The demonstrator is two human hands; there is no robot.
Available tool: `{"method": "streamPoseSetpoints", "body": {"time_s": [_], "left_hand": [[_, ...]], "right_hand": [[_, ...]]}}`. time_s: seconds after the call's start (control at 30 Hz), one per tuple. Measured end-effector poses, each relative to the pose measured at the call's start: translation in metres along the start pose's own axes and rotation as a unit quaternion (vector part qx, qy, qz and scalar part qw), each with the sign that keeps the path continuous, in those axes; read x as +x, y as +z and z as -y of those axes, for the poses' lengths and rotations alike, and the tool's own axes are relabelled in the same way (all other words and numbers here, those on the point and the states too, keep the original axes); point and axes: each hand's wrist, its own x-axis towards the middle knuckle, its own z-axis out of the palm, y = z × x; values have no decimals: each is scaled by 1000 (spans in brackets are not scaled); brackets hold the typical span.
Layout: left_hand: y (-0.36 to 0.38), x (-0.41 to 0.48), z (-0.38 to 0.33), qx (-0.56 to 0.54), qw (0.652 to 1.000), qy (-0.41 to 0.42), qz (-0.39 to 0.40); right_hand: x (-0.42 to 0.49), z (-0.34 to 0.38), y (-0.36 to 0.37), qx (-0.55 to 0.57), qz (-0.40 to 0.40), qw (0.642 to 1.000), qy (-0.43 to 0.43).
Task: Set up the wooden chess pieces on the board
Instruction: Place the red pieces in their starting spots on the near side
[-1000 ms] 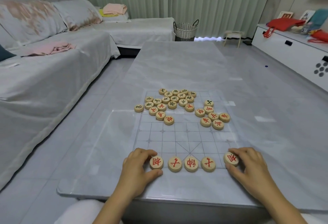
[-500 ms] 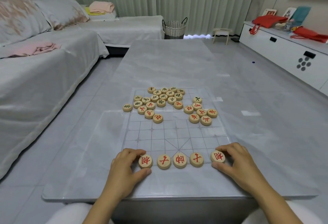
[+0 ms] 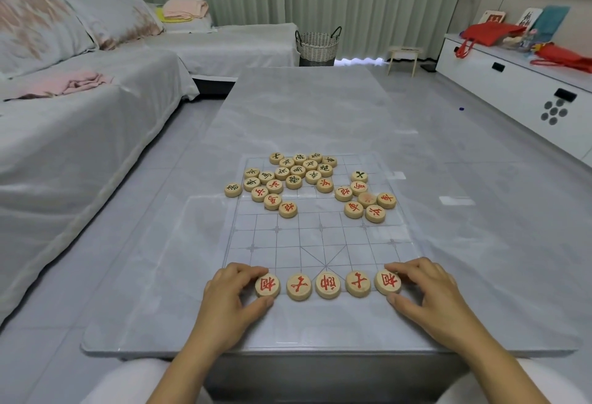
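Hardly anything moved since the earlier frame: both hands stay on the ends of the near row, and the right end piece (image 3: 387, 282) looks pulled a touch more into line with its neighbours. Rest of the shift is head camera only.

Left hand (image 3: 230, 294) pinches the left end piece (image 3: 267, 284), fingers curled over its far edge, thumb at the near edge. Right hand (image 3: 426, 291) grips the right end piece the same way, mirrored. Likely reason: the two matching red pieces are being seated symmetrically at once and squared onto their grid points.

Three middle pieces (image 3: 327, 285) sit between them, not touched, all five in one row on the near edge line of the board (image 3: 320, 243), spaced one per grid point. Board is a clear gridded sheet lying flat on the desk (image 3: 304, 115).

Remaining pieces lie unsorted at the far half: a big cluster (image 3: 288, 176), mixed dark and red marks, and a smaller red group (image 3: 365, 198) to its right. One stray piece (image 3: 233, 189) lies just off the grid's left side.

Judgement: early in the task, near back row partly filled, outer slots open. Next calls for letting go and reaching to the far piles.
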Motion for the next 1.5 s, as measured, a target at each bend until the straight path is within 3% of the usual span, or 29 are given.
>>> {"method": "streamPoseSetpoints", "body": {"time_s": [1.5], "left_hand": [[1,-3,-7,32,999,7,-19]], "right_hand": [[-1,0,0,-7,0,1000,3]]}}
